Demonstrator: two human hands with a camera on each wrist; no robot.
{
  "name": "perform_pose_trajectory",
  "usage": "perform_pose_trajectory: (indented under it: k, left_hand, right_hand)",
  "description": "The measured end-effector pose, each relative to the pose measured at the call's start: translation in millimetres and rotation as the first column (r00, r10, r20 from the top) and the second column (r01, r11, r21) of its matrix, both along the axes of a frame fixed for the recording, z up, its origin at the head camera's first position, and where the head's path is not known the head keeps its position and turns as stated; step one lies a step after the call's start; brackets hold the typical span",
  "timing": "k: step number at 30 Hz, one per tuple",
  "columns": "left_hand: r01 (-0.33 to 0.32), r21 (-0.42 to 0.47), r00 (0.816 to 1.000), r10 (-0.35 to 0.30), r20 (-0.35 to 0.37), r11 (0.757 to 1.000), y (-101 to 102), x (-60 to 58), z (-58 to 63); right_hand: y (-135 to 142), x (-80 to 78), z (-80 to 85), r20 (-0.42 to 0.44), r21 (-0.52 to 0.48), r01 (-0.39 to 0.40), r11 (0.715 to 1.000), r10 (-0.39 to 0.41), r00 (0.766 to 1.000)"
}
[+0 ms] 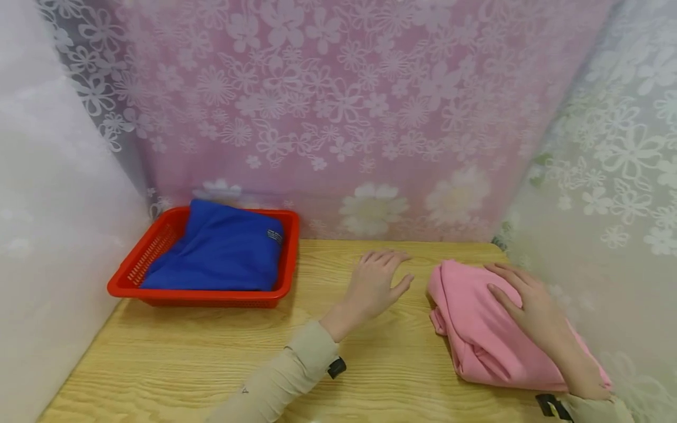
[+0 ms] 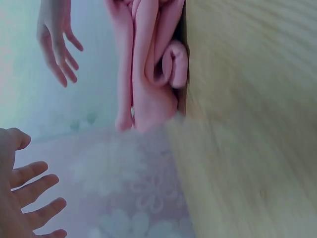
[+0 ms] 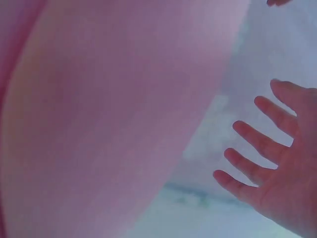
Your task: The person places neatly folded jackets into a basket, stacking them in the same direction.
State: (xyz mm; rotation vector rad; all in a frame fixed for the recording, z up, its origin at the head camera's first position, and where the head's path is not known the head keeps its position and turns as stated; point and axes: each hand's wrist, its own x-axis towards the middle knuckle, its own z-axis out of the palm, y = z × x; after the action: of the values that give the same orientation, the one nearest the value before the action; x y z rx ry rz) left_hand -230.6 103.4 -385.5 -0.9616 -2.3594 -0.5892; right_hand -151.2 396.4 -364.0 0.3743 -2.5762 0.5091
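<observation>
A folded pink garment point(image 1: 483, 332) lies on the right side of the table, its layers and a rolled edge showing in the left wrist view. Over its upper part is my right hand point(image 1: 534, 305), and in the right wrist view the fingers point(image 3: 260, 141) are spread and hold nothing, with the pink cloth point(image 3: 109, 119) beside them. My left hand point(image 1: 372, 282) hovers above the table between the garment and the red basket, fingers apart and nothing in them. A folded blue garment point(image 1: 222, 252) with a small printed label sits inside the basket.
The red plastic basket point(image 1: 293, 252) stands at the back left of the wooden table point(image 1: 211, 358). Behind the table hangs a pink flowered curtain point(image 1: 328, 117). Pale sheets close in the left side point(image 1: 47, 194) and the right side point(image 1: 608, 252).
</observation>
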Motion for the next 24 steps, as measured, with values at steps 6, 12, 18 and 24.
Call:
perform_pose_trajectory:
  k: [6, 12, 18, 24]
  left_hand:
    - [0.041, -0.137, 0.989, -0.021, 0.147, 0.99, 50, 13.7, -12.2]
    - [0.091, -0.256, 0.958, -0.015, 0.286, 0.962, 89, 25.4, -28.4]
    - [0.149, -0.337, 0.945, -0.034, 0.327, 0.93, 113, 34.5, -45.8]
    - [0.149, -0.374, 0.924, 0.006, 0.383, 0.916, 117, 37.8, -59.4]
  right_hand:
    - [54, 9.1, -13.1, 0.144, -0.02, 0.014, 1.0, -0.011, 0.99]
    - [92, 26.4, -31.2, 0.345, 0.006, 0.025, 1.0, -0.026, 0.938]
    - [116, 39.8, -48.9, 0.461, 0.0, 0.114, 0.993, -0.101, 0.881]
    - [121, 41.4, -57.8, 0.523, -0.003, 0.136, 0.991, -0.115, 0.845]
